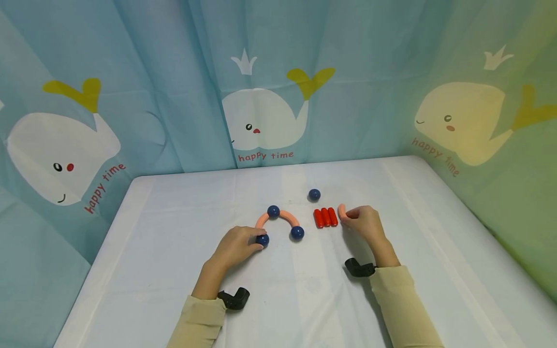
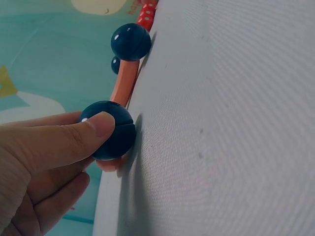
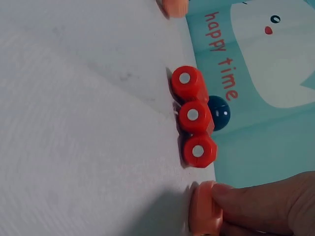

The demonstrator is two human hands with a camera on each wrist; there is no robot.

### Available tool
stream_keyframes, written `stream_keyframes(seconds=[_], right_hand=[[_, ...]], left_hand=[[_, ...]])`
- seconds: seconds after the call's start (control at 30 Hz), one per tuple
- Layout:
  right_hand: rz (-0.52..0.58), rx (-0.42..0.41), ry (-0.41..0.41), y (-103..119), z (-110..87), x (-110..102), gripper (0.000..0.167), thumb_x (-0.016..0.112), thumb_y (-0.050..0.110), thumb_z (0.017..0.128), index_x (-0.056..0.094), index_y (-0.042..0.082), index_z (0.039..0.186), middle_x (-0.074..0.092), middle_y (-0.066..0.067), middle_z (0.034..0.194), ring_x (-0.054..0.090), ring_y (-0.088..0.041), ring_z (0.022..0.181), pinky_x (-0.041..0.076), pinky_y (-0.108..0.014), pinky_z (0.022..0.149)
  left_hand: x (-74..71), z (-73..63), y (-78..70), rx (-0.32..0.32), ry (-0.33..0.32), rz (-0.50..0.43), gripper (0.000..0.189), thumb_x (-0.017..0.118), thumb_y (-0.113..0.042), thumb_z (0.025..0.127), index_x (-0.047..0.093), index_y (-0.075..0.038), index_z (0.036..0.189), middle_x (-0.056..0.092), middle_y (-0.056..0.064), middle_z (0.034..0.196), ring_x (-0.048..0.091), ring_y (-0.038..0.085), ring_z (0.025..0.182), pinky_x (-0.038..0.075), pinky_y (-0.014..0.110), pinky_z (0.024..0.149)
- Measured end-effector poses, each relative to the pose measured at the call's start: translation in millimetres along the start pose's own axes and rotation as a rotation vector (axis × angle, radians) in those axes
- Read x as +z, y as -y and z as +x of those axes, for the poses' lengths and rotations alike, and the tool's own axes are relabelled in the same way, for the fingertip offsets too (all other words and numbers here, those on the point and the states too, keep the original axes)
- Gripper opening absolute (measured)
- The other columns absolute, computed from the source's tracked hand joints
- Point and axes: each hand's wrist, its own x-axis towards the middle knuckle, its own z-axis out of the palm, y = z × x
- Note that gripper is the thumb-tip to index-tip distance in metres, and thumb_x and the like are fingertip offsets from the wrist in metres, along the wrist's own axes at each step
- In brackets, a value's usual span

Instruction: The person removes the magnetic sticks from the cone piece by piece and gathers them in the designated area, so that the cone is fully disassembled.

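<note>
My left hand point(image 1: 237, 245) pinches a dark blue ball point(image 2: 118, 140) between thumb and fingers. That ball is at the near left end of an arch on the table, where two curved orange rods point(image 1: 289, 218) run between blue balls. One blue ball point(image 1: 273, 211) tops the arch and another point(image 1: 298, 233) ends its right side. My right hand point(image 1: 366, 223) pinches a separate curved orange rod point(image 3: 203, 209) by its side. Just left of it, three red rods point(image 1: 326, 217) lie side by side, with pale round ends facing the right wrist camera.
A loose blue ball point(image 1: 314, 195) lies behind the red rods. All of it rests on a white-covered table point(image 1: 143, 251), whose back edge meets a blue curtain point(image 1: 183, 121) printed with whales. Each wrist carries a small black camera mount point(image 1: 360, 268).
</note>
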Motion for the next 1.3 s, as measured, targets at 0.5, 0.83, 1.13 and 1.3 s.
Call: stream_keyframes(seconds=[0.5,0.83,1.13,1.3], right_hand=[[0.014,-0.006,0.039,9.1,-2.7,0.6,0.026,0.066,0.012,0.082,0.066,-0.011,0.095,0.065,-0.019,0.087,0.057,-0.025,0.073,0.050,-0.036,0.064],[0.006,-0.001,0.042,12.7,-5.1,-1.0,0.034,0.058,0.017,0.087,0.062,-0.012,0.103,0.062,-0.024,0.098,0.056,-0.031,0.083,0.050,-0.042,0.072],[0.086,-0.141,-0.061,37.3,-14.1,5.6,0.028,0.060,0.015,0.088,0.066,-0.008,0.103,0.066,-0.021,0.096,0.061,-0.030,0.086,0.053,-0.039,0.072],[0.101,-0.190,-0.022,50.4,-19.5,13.6,0.025,0.063,0.012,0.086,0.067,-0.007,0.102,0.067,-0.018,0.096,0.062,-0.028,0.088,0.052,-0.037,0.073]], left_hand=[[0.7,0.1,0.0,0.002,-0.002,0.009,0.034,0.075,-0.014,0.077,0.069,-0.009,0.110,0.067,0.005,0.105,0.061,0.022,0.099,0.048,0.037,0.083],[2.3,0.5,0.4,0.025,-0.001,0.046,0.034,0.075,-0.016,0.077,0.069,-0.009,0.110,0.067,0.004,0.103,0.062,0.021,0.097,0.049,0.036,0.082],[6.9,2.8,-10.0,0.046,0.027,0.135,0.034,0.074,-0.023,0.078,0.068,-0.011,0.110,0.067,0.002,0.103,0.062,0.018,0.095,0.049,0.034,0.080],[8.4,2.8,-9.2,0.094,0.063,0.171,0.043,0.075,-0.018,0.077,0.064,-0.006,0.116,0.062,0.005,0.117,0.056,0.020,0.110,0.045,0.035,0.090]])
